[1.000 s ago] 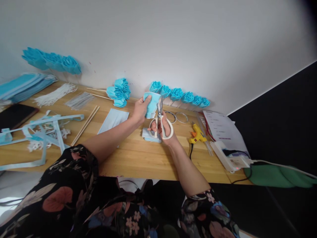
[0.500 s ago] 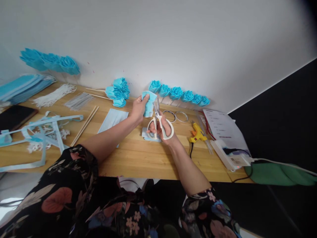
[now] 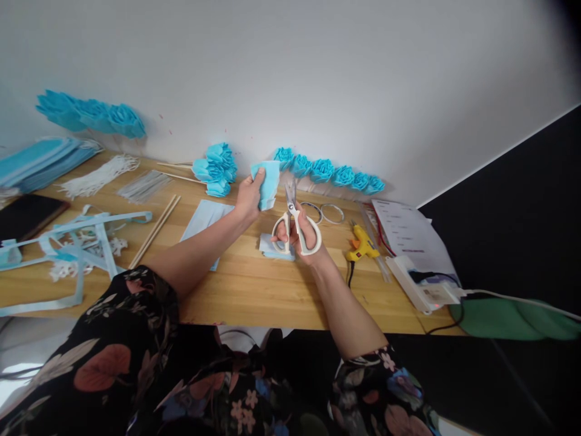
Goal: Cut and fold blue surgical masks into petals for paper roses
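Note:
My left hand (image 3: 249,197) pinches a light blue piece of mask fabric (image 3: 271,181), thumb on top, holding it above the table. Close on its right, my right hand (image 3: 308,236) has its fingers through the white handles of a pair of scissors (image 3: 291,207). The blades point away from me, slightly parted, and stand apart from the fabric. Under the scissors lies a small stack of cut blue pieces (image 3: 272,247). A flat blue sheet (image 3: 206,218) rests on the table, partly covered by my left forearm.
Blue fabric flowers (image 3: 323,170) line the wall, with more (image 3: 216,169) on sticks. A yellow glue gun (image 3: 363,243), a power strip (image 3: 424,290) and tape rings (image 3: 333,213) are on the right. Cut strips (image 3: 104,242), wooden sticks (image 3: 157,230) and stacked masks (image 3: 45,160) occupy the left.
My left hand has drawn the fabric piece to the left, away from the blades, and tilted it. The scissors, which were at the fabric's edge, now stand clear of it.

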`<state>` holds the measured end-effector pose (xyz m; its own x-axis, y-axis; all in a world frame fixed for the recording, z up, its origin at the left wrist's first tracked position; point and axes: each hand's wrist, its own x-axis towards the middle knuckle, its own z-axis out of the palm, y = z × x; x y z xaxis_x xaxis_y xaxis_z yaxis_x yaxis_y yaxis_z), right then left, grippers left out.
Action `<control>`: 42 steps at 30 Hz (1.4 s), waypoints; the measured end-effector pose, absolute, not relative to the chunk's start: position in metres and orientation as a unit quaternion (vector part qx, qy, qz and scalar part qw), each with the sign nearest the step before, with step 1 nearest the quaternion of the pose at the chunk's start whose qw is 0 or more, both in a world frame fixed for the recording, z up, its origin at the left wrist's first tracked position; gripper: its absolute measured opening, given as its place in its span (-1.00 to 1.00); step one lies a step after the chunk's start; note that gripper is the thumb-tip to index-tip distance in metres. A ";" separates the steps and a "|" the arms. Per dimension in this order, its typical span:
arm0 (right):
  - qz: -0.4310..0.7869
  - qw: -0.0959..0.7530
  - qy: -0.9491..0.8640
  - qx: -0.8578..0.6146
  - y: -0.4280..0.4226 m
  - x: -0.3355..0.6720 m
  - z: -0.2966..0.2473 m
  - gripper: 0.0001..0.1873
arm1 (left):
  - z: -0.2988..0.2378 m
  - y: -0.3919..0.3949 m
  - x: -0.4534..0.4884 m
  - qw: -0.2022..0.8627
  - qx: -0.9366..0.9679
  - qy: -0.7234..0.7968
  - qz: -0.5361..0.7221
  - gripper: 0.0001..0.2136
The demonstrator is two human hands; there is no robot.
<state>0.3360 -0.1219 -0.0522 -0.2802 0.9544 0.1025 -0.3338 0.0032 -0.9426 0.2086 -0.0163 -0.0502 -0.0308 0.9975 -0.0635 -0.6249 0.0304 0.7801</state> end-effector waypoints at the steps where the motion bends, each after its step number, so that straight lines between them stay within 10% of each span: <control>1: 0.631 0.507 -0.492 -0.320 -0.122 0.336 -0.052 -0.38 | -0.050 -0.016 0.208 0.636 0.280 0.335 0.636 -0.64; 42: 0.638 0.478 -0.516 -0.314 -0.123 0.337 -0.055 -0.28 | -0.046 -0.022 0.209 0.643 0.309 0.323 0.622 -0.67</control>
<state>0.3368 -0.1231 -0.0548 -0.3465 0.9335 0.0924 -0.2860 -0.0113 -0.9582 0.2091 -0.0216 -0.0458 0.0183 0.9994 -0.0309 -0.5995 0.0357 0.7996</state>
